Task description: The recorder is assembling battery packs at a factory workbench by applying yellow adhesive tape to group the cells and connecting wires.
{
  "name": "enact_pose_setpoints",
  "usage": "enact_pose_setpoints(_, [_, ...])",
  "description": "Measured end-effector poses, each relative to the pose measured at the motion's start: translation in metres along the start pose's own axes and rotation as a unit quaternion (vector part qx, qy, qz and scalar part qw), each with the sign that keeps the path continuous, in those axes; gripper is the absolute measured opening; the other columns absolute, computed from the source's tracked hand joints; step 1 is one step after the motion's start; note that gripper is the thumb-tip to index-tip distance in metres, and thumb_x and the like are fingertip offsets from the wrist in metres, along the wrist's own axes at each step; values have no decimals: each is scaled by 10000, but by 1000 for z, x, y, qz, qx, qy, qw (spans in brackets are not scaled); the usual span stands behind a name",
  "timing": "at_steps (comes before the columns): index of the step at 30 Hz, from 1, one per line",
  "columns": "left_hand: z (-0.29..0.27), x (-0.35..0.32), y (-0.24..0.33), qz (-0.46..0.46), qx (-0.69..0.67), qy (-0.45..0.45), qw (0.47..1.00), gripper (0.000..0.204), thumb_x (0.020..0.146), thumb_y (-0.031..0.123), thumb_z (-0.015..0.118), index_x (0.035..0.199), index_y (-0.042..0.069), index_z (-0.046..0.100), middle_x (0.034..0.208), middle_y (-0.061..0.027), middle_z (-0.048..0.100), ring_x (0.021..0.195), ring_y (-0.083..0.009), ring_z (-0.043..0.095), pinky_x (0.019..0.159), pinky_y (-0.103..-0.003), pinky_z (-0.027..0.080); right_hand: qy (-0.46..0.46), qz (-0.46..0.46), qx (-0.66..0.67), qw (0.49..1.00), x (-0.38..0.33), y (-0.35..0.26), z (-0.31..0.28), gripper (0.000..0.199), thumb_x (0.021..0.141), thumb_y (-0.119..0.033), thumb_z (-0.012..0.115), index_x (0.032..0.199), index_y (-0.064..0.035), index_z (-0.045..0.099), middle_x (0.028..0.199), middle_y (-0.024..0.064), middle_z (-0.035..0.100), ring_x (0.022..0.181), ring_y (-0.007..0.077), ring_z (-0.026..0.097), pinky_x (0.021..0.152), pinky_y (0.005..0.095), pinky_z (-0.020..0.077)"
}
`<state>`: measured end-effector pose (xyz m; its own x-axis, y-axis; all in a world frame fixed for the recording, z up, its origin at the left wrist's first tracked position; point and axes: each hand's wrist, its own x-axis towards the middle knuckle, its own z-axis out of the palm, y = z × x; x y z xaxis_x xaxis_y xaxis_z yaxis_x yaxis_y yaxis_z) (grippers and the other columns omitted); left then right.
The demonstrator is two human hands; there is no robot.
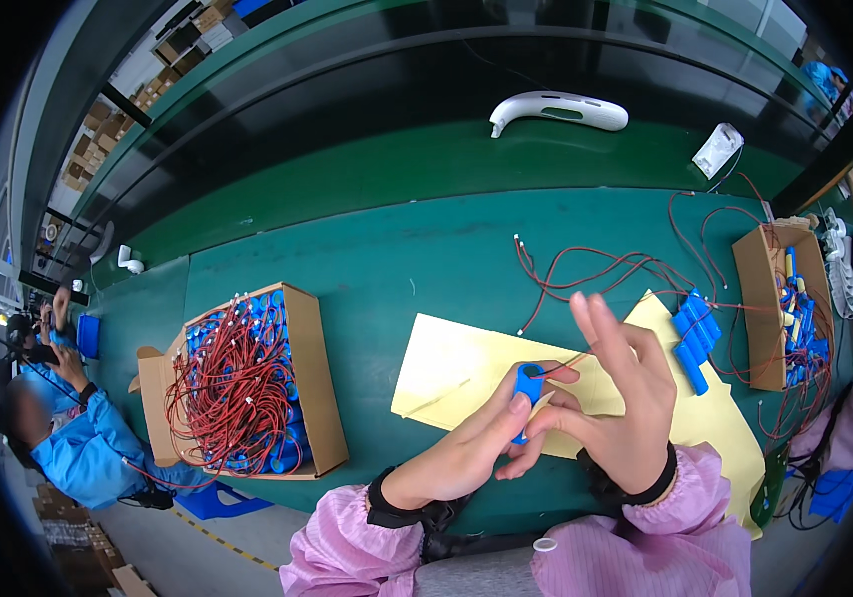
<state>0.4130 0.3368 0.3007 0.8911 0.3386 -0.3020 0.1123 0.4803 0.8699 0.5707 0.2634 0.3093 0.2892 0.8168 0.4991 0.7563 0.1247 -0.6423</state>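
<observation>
Both hands pinch one blue cylindrical battery cell [527,391] between them: the left hand [466,458] grips its body, while the right hand [618,398] fingers the red lead at its top, other fingers splayed. The cell looks rigid, smooth and light, best held round the body; the wire is limp. It sits above the yellow sheet [456,373]. A cardboard box [319,383] of wired cells lies left of the hands, with loose blue cells [695,338] to the right.

Both hands meet over a yellow sheet [446,373] on the green table [397,259]. The left hand [456,458] grips a small blue battery cell [527,386] while the right hand [616,398] pinches its red wire [568,366], fingers fanned up. A cardboard box [322,378] packed with wired blue cells sits left; another box [757,303] sits right.
</observation>
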Motion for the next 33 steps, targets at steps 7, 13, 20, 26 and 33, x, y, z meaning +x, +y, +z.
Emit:
enact_pose_setpoints(7, [-3, -3, 5, -18, -18, 46, 999, 540, 1060, 426, 174, 1365, 45, 407, 1052, -45, 553, 537, -63, 407, 500, -188, 334, -1, 66, 226, 972, -11, 11, 10, 760, 654, -203, 880, 1288, -21, 503, 1062, 137, 675, 814, 201, 668, 758, 314, 527])
enact_pose_setpoints(13, [-2, -1, 2, -52, -108, 53, 991, 513, 1053, 433, 282, 1287, 14, 461, 753, -5, 510, 498, -56, 379, 451, -200, 302, -21, 94, 260, 961, -17, 18, 12, 332, 783, -93, 776, 1065, -10, 621, 907, 107, 699, 748, 178, 676, 700, 286, 535])
enact_pose_setpoints(20, [5, 2, -12, 182, 270, 144, 934, 399, 943, 306, 636, 1195, 9, 548, 814, -24, 582, 637, -103, 515, 601, -267, 435, 14, -29, 128, 991, -3, 19, -8, 169, 702, -92, 800, 806, -44, 676, 800, 59, 700, 696, 226, 657, 599, 296, 518])
enact_pose_setpoints(26, [-3, -17, -3, 20, 237, 151, 959, 390, 957, 370, 587, 837, 0, 561, 590, -39, 467, 536, -141, 417, 514, -304, 361, 55, -29, -51, 997, 0, 33, -67, 336, 689, -64, 816, 689, -71, 480, 791, 98, 723, 807, 250, 687, 694, 316, 514])
enact_pose_setpoints(33, [7, -15, -1, 116, 324, 130, 930, 343, 953, 325, 585, 852, -3, 586, 536, -115, 465, 456, -281, 473, 471, -357, 381, 185, 211, 0, 960, -31, 54, -147, 346, 1018, -247, 496, 748, -30, 493, 661, 85, 656, 653, 152, 663, 655, 271, 532])
